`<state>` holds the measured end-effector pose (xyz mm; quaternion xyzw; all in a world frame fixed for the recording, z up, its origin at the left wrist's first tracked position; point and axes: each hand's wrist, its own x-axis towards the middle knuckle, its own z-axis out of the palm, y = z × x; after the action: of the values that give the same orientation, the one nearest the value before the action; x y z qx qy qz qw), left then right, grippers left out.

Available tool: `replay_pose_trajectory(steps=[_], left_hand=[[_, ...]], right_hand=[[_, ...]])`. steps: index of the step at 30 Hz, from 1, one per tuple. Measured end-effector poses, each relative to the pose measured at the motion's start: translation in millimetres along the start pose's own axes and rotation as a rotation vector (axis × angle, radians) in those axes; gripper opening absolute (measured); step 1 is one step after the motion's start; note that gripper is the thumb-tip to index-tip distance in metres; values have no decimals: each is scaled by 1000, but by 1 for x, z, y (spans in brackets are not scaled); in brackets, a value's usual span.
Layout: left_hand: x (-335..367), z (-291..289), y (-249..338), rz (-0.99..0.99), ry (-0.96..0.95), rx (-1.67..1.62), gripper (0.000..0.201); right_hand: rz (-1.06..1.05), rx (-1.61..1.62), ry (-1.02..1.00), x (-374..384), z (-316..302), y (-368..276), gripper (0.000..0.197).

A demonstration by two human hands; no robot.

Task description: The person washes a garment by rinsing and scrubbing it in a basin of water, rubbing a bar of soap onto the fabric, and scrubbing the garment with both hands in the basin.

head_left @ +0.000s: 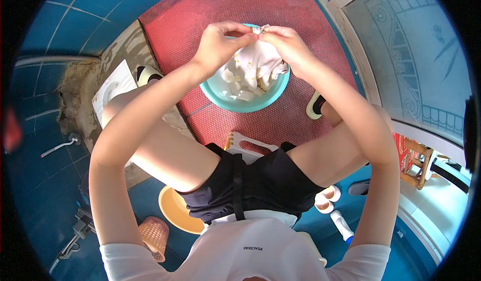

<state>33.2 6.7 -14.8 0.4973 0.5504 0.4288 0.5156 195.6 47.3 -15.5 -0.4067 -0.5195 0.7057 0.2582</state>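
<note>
A white cloth (254, 63) with yellow-brown marks hangs pinched between the fingertips of my left hand (220, 44) and right hand (292, 46), both closed on its upper edge. Its lower folds droop just below my hands into a round turquoise plastic basin (244, 107), where the white fabric gathers. The basin sits on a red textured mat (310, 18) that spreads beyond both hands. Nearer my body than the hands, between my thighs, stands a white plastic piece with an open slot (256, 144). To the right of my right hand is a frosted glass door panel (426, 55) in a pale frame. Farther back, behind my left hand, lie a yellow-orange round basin (168, 208) and a pink perforated basket (154, 236).
</note>
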Motion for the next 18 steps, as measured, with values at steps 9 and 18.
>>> replay_pose_trajectory(steps=[9,18], left_hand=[[2,-5,2,187,11,168,14],[27,-25,-18,134,238,337,16]], right_hand=[[-14,-195,-75,-2,0,-1,17],[-391,-425,-303,-17,25,18,18]])
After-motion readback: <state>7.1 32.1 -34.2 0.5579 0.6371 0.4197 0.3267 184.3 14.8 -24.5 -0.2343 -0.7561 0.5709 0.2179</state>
